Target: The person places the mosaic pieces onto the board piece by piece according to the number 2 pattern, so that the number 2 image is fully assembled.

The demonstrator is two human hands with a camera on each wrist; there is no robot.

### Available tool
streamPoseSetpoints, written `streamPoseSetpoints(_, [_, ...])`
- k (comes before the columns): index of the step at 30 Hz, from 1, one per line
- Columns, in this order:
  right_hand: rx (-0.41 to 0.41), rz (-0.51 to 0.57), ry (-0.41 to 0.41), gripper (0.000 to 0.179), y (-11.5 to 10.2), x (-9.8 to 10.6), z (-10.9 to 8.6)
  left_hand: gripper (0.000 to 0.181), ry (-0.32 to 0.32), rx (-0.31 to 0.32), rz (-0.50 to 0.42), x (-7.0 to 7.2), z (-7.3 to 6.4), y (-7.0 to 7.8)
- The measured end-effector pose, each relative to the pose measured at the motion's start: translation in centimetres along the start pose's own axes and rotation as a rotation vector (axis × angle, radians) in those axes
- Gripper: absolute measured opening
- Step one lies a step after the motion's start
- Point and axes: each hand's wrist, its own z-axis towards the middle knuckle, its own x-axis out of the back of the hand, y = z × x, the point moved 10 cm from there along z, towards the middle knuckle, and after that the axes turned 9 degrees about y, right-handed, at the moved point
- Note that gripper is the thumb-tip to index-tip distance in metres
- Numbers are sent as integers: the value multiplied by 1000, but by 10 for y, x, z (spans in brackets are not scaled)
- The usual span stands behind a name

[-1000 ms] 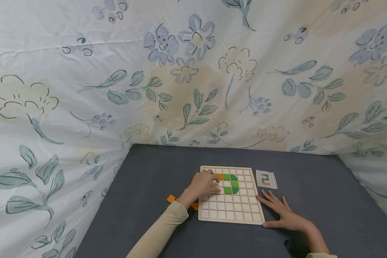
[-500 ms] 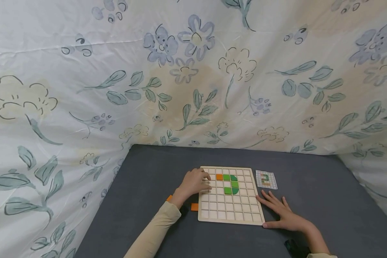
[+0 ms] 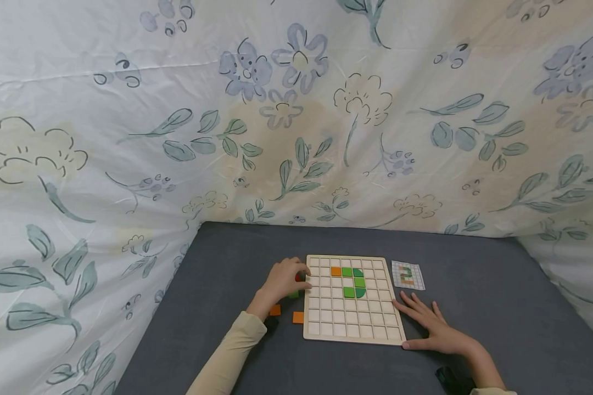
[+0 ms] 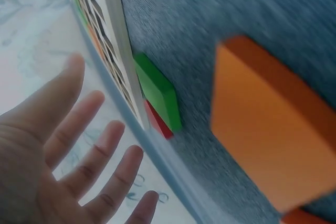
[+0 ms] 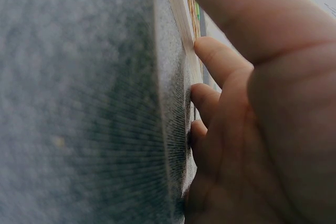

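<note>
Right hand (image 3: pixel 435 328) is resting straight fingers against the edge of a pale wooden gridded board (image 3: pixel 356 342), probably steadying it. Left hand (image 3: pixel 280 278), well apart from the right, is holding its fingers spread, gripping nothing. Board is lying between the hands, flat orange and green tiles (image 3: pixel 359 282) sitting in its cells. Thick green tile (image 4: pixel 155 90), red piece (image 4: pixel 159 121) and orange square tile (image 4: pixel 268 129) are lying near left hand, presumably for easy reach. Small printed grid card (image 3: pixel 408 275) is lying beyond right hand's fingertips, likely for viewing.
</note>
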Motion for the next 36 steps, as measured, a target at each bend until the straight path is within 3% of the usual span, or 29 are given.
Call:
streamPoseSetpoints(11, [-5, -4, -5, 81, 1, -1, 0, 28, -12, 63, 23, 5, -5, -23])
streamPoseSetpoints(20, [-11, -1, -4, 81, 2, -2, 0, 27, -38, 98, 11, 5, -6, -34])
streamPoseSetpoints(36, [-34, -4, -16, 81, 2, -2, 0, 32, -48, 68, 47, -1, -1, -30])
